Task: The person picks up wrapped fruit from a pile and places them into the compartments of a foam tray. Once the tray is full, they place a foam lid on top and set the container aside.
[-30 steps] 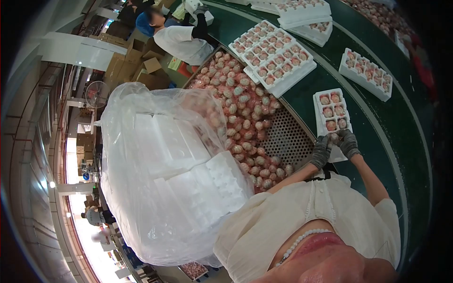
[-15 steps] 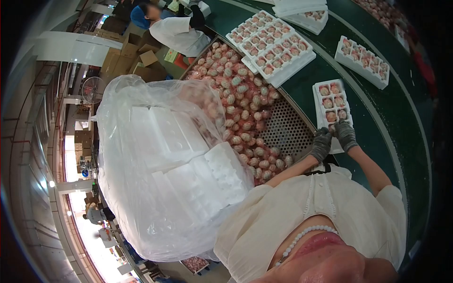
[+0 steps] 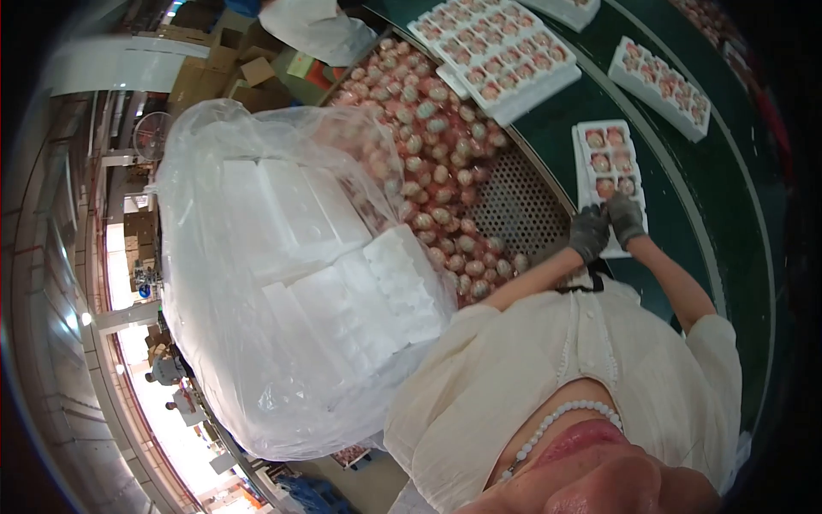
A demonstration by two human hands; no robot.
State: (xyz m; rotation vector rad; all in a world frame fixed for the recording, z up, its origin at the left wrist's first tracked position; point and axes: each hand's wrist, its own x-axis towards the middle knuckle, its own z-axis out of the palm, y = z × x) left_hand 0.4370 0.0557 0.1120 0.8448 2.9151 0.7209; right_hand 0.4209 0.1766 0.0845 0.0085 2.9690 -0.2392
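left glove: curling by the tray's near end, can't tell if it's gripping
right glove: bending beside it, same deal
foam tray: lying on the green table
feel: probably being light, stiff, dentable
wrapped balls: likely sliding, maybe bruising
best hold: supporting both long sides

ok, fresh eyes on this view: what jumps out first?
The big clear bag of white foam blocks, filling the middle-left. Right behind that, the heap of wrapped balls just right of it. Then, at right, the gray-gloved left hand and right hand at the near end of a white tray on the green table.
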